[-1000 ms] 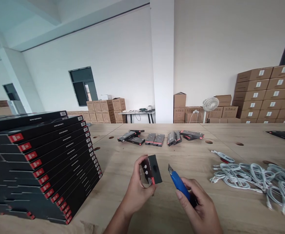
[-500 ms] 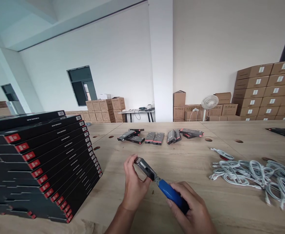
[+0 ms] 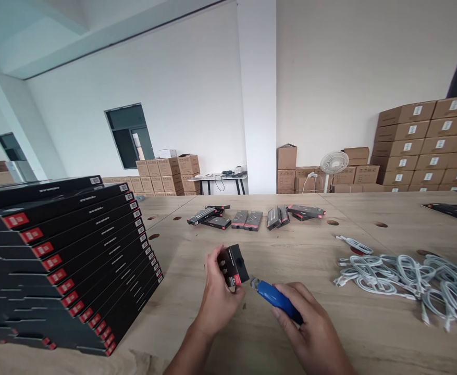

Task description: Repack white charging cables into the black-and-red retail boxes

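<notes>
My left hand [image 3: 220, 294] is closed around a small black box [image 3: 241, 263] with a red label, held above the table with a printed side facing me. Part of the box is hidden behind my fingers. In my right hand [image 3: 310, 325] is a blue-handled tool [image 3: 277, 299] with a short metal tip, which looks like a utility knife. Its tip points at the lower right corner of the box, with a small gap between them. My right fingers wrap the rear of the handle.
A tall stack of flat black boxes [image 3: 107, 250] stands at the left. Several small black boxes [image 3: 247, 220] lie farther back on the wooden table [image 3: 197, 344]. Coiled white cables [image 3: 400, 276] spread over the right side. A fan [image 3: 334, 162] and brown cartons [image 3: 404, 148] stand beyond.
The small box has turned in my left hand, from a narrow, tilted view to its printed side. The metal tip, which was against the box, is now slightly apart from it.
</notes>
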The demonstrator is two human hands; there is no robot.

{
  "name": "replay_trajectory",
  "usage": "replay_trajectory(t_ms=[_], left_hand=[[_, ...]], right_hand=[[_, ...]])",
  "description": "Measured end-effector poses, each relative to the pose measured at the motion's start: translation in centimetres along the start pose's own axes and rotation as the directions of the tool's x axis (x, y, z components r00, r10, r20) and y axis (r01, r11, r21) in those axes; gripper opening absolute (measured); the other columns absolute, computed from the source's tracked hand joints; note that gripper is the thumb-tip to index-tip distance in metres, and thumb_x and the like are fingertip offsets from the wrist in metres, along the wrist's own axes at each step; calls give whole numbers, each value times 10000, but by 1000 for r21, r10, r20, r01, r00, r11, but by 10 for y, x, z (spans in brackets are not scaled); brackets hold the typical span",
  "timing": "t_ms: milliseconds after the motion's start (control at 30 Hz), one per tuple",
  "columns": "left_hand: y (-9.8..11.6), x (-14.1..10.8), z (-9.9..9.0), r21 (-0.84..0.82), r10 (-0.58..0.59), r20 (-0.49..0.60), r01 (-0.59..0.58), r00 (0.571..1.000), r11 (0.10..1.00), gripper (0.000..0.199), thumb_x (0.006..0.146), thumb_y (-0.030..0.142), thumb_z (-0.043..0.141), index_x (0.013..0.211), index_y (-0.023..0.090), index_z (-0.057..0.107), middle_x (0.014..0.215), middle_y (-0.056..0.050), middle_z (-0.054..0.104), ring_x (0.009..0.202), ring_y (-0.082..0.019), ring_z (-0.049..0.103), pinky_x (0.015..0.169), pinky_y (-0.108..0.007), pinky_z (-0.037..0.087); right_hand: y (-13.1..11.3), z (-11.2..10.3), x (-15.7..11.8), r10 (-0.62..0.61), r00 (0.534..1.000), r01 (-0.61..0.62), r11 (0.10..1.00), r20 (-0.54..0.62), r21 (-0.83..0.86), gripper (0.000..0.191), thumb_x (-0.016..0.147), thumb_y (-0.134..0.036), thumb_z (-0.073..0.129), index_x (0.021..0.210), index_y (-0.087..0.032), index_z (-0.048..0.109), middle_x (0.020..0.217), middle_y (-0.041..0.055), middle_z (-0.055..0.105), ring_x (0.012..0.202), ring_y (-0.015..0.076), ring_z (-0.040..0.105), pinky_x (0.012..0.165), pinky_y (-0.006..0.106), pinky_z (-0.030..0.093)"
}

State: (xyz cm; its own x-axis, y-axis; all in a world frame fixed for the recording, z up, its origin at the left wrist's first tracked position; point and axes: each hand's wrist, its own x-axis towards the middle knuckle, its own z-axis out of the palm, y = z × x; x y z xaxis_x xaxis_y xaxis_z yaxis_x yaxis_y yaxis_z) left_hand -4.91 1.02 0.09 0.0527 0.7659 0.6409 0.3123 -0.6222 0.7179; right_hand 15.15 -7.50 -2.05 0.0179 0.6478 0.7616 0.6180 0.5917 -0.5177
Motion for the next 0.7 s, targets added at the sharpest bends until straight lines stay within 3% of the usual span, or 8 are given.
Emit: replay_trajectory(t_ms=[133, 267, 467, 533, 700], left_hand=[[-2, 1, -5, -83, -67, 197, 84, 978, 993, 718, 675, 11, 532, 1334, 247, 375, 1477, -136, 468, 1417, -277, 430, 1138, -479, 362], [-3, 5, -6, -37, 10, 313, 2, 950, 999, 668, 624, -25, 463, 1221, 254, 572, 1368, -80, 566, 1337, -251, 507, 1125, -435, 368], [-7, 10, -8, 124, 100, 128, -116, 987, 985, 510, 646, 8, 471, 1026, 250, 711, 1007, -47, 605, 1018, -226, 616, 883, -353, 482], [-7, 11, -10, 105, 113, 91, -122, 989, 987, 507, 657, 12, 460, 1038, 247, 698, 985, -36, 625, 982, -211, 625, 863, -334, 487], [-4, 12, -10, 85, 81, -13, -80, 997, 993, 384, 735, 51, 465, 1052, 232, 584, 945, -30, 638, 870, -181, 630, 639, -244, 471]], right_hand=[[1, -1, 0, 9, 1000, -9, 1000, -7, -7, 243, 960, -254, 603, 1196, -260, 660, 1023, 49, 703, 903, 187, 710, 745, 238, 590], [1, -2, -1, 17, 1000, -17, 1000, -10, -14, 238, 967, -261, 599, 1198, -253, 652, 1024, 50, 698, 902, 184, 706, 750, 237, 586], [5, -4, 0, 24, 1000, -24, 999, -17, -28, 222, 974, -257, 587, 1189, -254, 644, 1037, 57, 691, 917, 193, 699, 761, 253, 583], [6, -5, -1, 23, 1000, -24, 999, -19, -39, 220, 973, -258, 589, 1186, -260, 642, 1040, 52, 689, 919, 192, 696, 762, 255, 582], [7, -6, 0, 19, 1000, -21, 996, -16, -92, 225, 974, -266, 590, 1192, -257, 643, 1043, 53, 688, 932, 200, 691, 773, 276, 587]])
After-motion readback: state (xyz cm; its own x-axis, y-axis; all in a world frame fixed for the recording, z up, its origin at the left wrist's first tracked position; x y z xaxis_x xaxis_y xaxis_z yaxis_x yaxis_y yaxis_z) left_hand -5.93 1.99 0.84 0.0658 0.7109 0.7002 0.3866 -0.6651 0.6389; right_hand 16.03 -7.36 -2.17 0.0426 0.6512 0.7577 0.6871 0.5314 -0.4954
